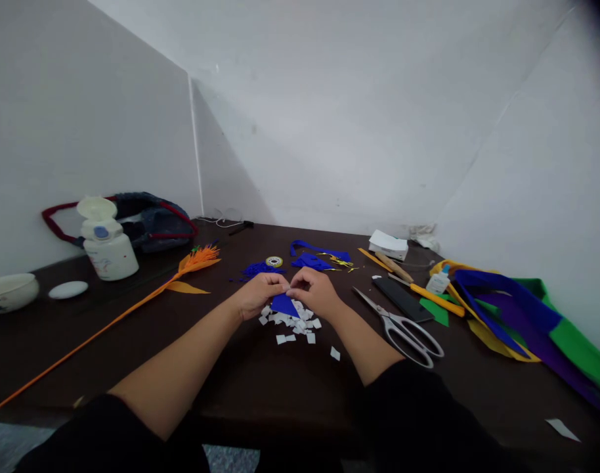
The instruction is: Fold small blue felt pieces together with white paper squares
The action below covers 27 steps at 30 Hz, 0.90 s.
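In the middle of the dark table, my left hand [258, 294] and my right hand [318, 292] meet with their fingertips pinched together. Both grip the top edge of a small blue sheet [284, 304], which looks like crepe paper or felt and hangs down with slanted sides. Below it lies a loose heap of small white paper squares [297, 323]. Just beyond my hands are a pile of thin blue strips [261, 269], a roll of tape [274, 261] and folded blue pieces [310, 262] with yellow shreds [342, 262]. Whatever sits right between the fingertips is hidden.
Scissors [398, 325], a black case [403, 297], a yellow-handled tool [436, 298], a glue bottle [438, 281] and coloured sheets [507, 309] lie right. Leftward are an orange paper flower [199, 259], a white bottle [110, 253], a bowl [12, 293] and a bag [157, 223].
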Motion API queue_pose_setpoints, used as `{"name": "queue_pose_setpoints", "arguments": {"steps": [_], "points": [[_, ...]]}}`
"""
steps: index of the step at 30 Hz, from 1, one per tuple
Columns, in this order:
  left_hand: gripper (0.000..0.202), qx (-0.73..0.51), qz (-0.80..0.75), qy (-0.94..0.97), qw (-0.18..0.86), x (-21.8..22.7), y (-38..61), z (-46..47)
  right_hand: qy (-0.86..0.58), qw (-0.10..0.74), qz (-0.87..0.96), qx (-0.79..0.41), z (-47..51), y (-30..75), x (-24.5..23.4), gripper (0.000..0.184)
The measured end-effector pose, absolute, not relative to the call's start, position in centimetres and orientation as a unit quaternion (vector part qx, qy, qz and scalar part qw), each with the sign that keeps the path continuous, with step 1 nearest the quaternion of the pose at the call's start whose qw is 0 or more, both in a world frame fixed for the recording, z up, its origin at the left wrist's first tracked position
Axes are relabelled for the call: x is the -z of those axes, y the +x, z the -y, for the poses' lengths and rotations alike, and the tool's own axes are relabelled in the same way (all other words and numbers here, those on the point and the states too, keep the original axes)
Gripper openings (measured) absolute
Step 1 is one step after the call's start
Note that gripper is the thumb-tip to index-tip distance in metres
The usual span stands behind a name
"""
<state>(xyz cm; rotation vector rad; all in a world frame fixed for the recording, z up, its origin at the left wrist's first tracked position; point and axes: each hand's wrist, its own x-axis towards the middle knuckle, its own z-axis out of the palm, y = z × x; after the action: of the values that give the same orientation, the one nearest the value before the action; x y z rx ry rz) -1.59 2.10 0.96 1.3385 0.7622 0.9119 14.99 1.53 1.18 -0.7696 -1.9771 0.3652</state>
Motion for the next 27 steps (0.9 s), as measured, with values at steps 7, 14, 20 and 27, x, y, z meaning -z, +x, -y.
{"name": "queue_pose_setpoints", "arguments": {"steps": [7, 14, 20, 27], "points": [[0.021, -0.402, -0.313, 0.566, 0.648, -0.61, -1.94, -2.12, -0.274, 0.488, 0.821, -0.114, -1.79, 14.82, -1.02, 0.014], [0.022, -0.407, -0.299, 0.574, 0.644, -0.55, -2.05, -2.19, -0.311, 0.463, 0.83, -0.019, -1.63, 14.83, -1.23, 0.011], [0.023, -0.465, -0.352, 0.587, 0.562, -0.85, -1.48, -2.48, -0.399, 0.479, 0.782, -0.023, -1.6, 15.36, -1.58, 0.028], [0.034, -0.511, -0.402, 0.627, 0.428, -1.31, -1.75, -2.6, -0.379, 0.575, 0.663, -0.296, -2.42, 15.73, -1.31, 0.021]]}}
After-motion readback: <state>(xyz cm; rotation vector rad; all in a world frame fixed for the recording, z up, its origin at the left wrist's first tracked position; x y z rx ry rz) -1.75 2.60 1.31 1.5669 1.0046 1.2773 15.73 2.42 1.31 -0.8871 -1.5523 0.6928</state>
